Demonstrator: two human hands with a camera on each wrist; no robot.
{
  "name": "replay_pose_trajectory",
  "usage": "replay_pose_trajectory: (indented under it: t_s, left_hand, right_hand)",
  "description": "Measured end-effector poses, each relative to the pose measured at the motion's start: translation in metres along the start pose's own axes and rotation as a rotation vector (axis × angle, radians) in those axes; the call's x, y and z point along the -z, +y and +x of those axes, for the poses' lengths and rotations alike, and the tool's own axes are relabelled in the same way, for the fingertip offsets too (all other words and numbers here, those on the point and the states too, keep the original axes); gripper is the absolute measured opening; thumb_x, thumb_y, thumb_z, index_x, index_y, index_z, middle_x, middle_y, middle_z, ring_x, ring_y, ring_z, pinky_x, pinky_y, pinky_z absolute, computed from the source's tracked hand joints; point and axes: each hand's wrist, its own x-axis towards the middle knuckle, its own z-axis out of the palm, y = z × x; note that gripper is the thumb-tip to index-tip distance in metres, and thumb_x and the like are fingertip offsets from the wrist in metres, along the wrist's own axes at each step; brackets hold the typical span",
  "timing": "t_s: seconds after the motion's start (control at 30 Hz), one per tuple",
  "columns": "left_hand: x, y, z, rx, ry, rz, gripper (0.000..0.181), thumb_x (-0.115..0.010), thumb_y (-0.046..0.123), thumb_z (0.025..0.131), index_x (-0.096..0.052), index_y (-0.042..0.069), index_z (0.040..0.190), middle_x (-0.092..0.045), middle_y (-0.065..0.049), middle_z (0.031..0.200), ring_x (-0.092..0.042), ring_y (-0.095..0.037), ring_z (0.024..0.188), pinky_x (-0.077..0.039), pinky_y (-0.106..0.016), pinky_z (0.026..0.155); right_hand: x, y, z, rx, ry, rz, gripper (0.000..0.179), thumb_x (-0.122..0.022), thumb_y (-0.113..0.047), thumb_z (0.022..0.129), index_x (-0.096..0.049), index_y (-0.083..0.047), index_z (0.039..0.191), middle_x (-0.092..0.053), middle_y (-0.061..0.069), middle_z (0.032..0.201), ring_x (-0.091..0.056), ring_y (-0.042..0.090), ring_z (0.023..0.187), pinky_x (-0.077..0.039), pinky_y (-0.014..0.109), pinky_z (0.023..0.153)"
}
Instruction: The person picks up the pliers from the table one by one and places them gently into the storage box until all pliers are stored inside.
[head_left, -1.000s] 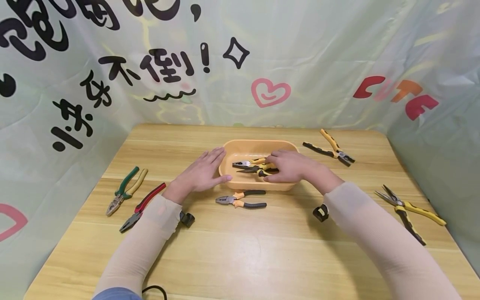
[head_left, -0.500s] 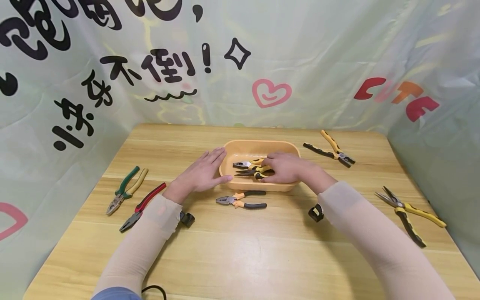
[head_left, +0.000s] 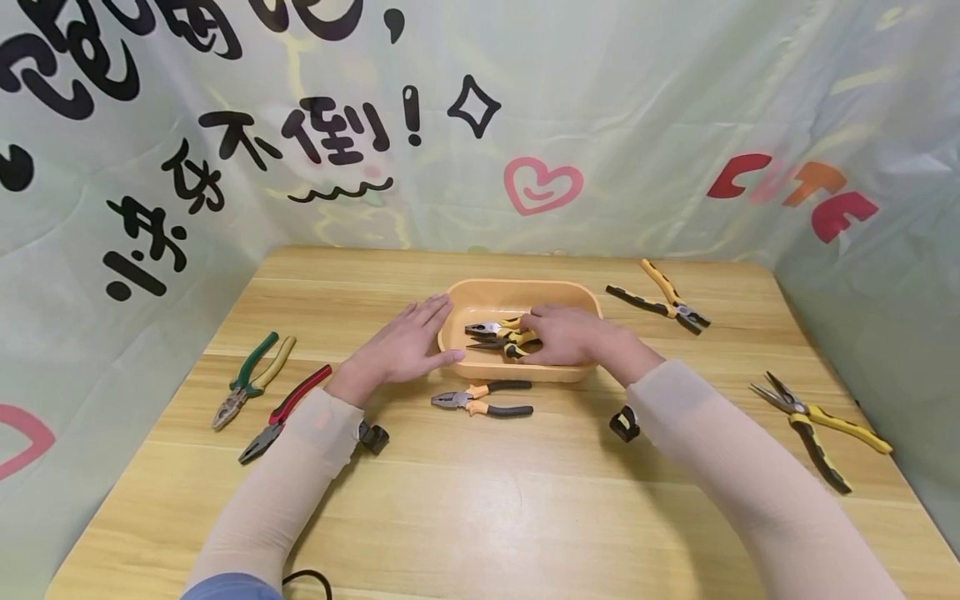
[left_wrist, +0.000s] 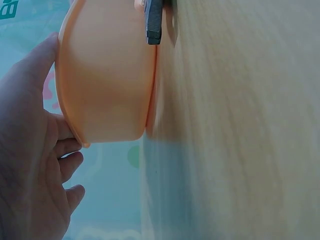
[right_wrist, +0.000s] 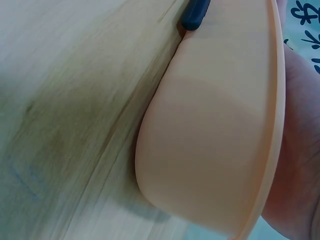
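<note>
My right hand (head_left: 566, 335) reaches into the orange plastic basin (head_left: 517, 288), fingers curled over the yellow-and-black handles of the long-nose pliers (head_left: 491, 342). Its fingertips also overlap the handle ends of combination pliers (head_left: 487, 328) lying just behind. The long-nose jaws point left; the palm side is hidden. At the basin's left end, my left hand (head_left: 401, 340) rests against the rim with its fingers extended. In the left wrist view, thumb and fingers of the left hand (left_wrist: 32, 150) touch the rim. The right wrist view shows mainly the basin's outer wall (right_wrist: 210, 125), which hides most of that hand.
Orange-and-black pliers (head_left: 472, 401) lie in front of the basin. To the left are green-and-cream pliers (head_left: 243, 389) and red-and-black pliers (head_left: 272, 429), partly behind the left forearm. Yellow-and-black pliers (head_left: 670, 308) lie back right, yellow-and-black long-nose pliers (head_left: 801, 411) far right. Printed cloth (head_left: 637, 125) encloses the table.
My right hand and forearm have shifted slightly left, and the long-nose pliers have slid a little left with them. The left hand keeps its place at the rim.
</note>
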Motion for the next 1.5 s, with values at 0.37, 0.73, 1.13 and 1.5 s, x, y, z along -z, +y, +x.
replay_pose_trajectory:
  t_s: [0.37, 0.73, 1.13, 1.5]
  left_hand:
    - [-0.0005, -0.0005, -0.0002, 0.001, -0.001, -0.01, 0.1, -0.022, 0.077, 0.091, -0.01, 0.003, 0.157, -0.004, -0.011, 0.163, -0.003, -0.025, 0.149, -0.003, -0.042, 0.12]
    - [-0.0003, -0.0015, -0.0003, -0.002, 0.005, -0.008, 0.1, -0.023, 0.077, 0.092, -0.011, 0.003, 0.157, -0.003, -0.01, 0.163, -0.004, -0.026, 0.149, -0.004, -0.042, 0.12]
    - [-0.0003, -0.0004, -0.001, 0.012, -0.007, -0.024, 0.101, -0.021, 0.078, 0.09, -0.01, 0.004, 0.157, -0.003, -0.009, 0.164, -0.002, -0.023, 0.149, -0.003, -0.04, 0.12]
    - [-0.0002, 0.0002, -0.0014, 0.011, -0.006, -0.026, 0.099, -0.023, 0.077, 0.091, -0.01, 0.004, 0.157, -0.003, -0.009, 0.164, -0.002, -0.023, 0.149, -0.003, -0.04, 0.12]
  right_hand:
    - [-0.0029, -0.004, 0.0034, -0.003, 0.045, -0.08, 0.069, -0.056, -0.062, 0.09, -0.052, -0.012, 0.138, -0.051, 0.013, 0.134, -0.049, 0.034, 0.124, -0.045, 0.05, 0.098]
    - [-0.0018, -0.0095, 0.006, -0.005, 0.059, -0.157, 0.073, -0.056, -0.065, 0.089, -0.052, -0.012, 0.138, -0.052, 0.009, 0.124, -0.052, 0.029, 0.115, -0.049, 0.046, 0.09]
    - [-0.0049, -0.0049, 0.0085, 0.017, 0.04, -0.151, 0.073, -0.056, -0.063, 0.089, -0.048, -0.012, 0.141, -0.049, 0.011, 0.132, -0.048, 0.031, 0.122, -0.046, 0.048, 0.097]
    - [-0.0033, -0.0045, 0.0068, 0.026, 0.021, -0.11, 0.069, -0.056, -0.059, 0.092, -0.048, -0.012, 0.141, -0.048, 0.011, 0.133, -0.047, 0.032, 0.125, -0.043, 0.048, 0.101]
